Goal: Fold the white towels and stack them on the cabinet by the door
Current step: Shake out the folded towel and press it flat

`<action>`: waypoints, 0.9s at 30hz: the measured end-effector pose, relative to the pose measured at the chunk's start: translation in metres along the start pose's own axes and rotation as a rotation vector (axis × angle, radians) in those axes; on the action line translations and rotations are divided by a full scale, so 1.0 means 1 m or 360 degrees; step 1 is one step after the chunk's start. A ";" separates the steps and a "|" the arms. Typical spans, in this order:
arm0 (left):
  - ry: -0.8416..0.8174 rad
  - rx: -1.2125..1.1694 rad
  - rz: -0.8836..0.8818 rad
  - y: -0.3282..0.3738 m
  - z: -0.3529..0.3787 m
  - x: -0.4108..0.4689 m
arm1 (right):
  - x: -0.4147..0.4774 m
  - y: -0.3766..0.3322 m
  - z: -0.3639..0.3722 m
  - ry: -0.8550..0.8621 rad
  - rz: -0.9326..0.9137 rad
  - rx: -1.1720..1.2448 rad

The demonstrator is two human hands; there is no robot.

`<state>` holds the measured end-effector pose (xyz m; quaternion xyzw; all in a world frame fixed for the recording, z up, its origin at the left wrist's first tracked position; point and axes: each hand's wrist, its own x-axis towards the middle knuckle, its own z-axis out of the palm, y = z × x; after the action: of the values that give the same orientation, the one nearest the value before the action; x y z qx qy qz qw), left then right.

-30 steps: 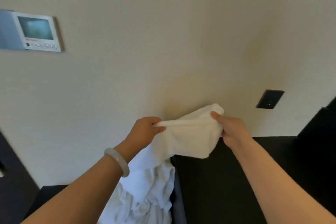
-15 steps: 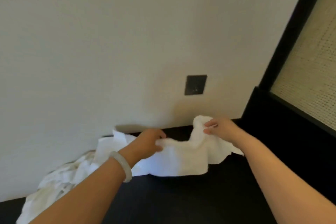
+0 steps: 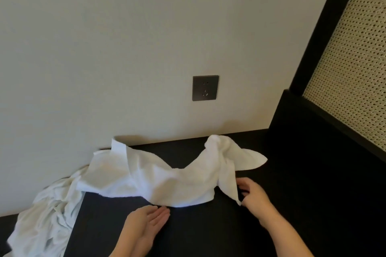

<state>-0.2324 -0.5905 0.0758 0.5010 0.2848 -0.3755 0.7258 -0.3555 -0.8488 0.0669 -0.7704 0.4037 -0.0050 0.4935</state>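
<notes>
On the smooth black cabinet top (image 3: 208,233), we record one white towel (image 3: 167,181) lying crumpled and unfolded, its terry nap soft, its edges wavy, one end peaked at 2 o'clock. Our right hand (image 3: 253,198) pinches its 4 o'clock corner. Our left hand (image 3: 146,223) lies flat at 6 o'clock, fingers straight, holding nothing. A rumpled towel heap (image 3: 48,215) sits at 8 o'clock.

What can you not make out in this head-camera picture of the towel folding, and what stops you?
Head view: the crumpled towel pile runs off the bottom-left edge; its folds merge, so no count.
Head view: a corner of the spread towel covers fingertips of the right hand; its grip cannot be told.
Head view: the cane panel is cut by the right edge; door or not, unclear.
</notes>
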 end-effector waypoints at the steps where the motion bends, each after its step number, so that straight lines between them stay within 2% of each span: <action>1: -0.0075 -0.0132 -0.0045 -0.002 0.003 -0.001 | -0.001 0.001 0.004 0.0026 -0.0048 -0.0246; 2: -0.0125 -0.0240 -0.0064 -0.004 0.007 0.000 | -0.001 0.000 0.008 0.0061 -0.0101 -0.0415; 4: -0.0185 -0.0393 -0.0056 -0.006 0.018 0.001 | -0.003 -0.005 0.012 0.0065 -0.0184 -0.0514; 8: -0.0231 -0.0659 -0.0028 -0.009 0.033 0.004 | 0.000 -0.011 0.009 -0.0211 -0.0291 -0.0765; 10: -0.0265 -0.0714 -0.0023 -0.010 0.038 0.005 | -0.001 -0.015 0.011 -0.0220 -0.0290 -0.0765; 13: -0.0300 -0.0677 -0.0007 -0.006 0.041 0.006 | 0.001 -0.017 0.008 -0.0138 -0.0338 -0.0195; 18: -0.0288 -0.0690 0.0115 0.010 0.034 -0.001 | -0.002 -0.026 -0.012 -0.0067 -0.0223 0.0873; 21: -0.0245 -0.0780 0.0156 0.021 0.023 -0.003 | 0.006 -0.034 -0.044 0.0192 -0.0069 0.1502; 24: -0.0190 -0.1011 0.0178 0.038 0.003 0.002 | 0.013 -0.032 -0.088 0.0432 0.0035 0.1734; 27: -0.0313 -0.1132 0.0296 0.056 -0.012 0.006 | 0.011 -0.031 -0.124 0.0514 0.0024 0.1746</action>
<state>-0.1830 -0.5681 0.0962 0.2029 0.2797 -0.2321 0.9092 -0.3793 -0.9430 0.1499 -0.3880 0.4177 -0.3281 0.7532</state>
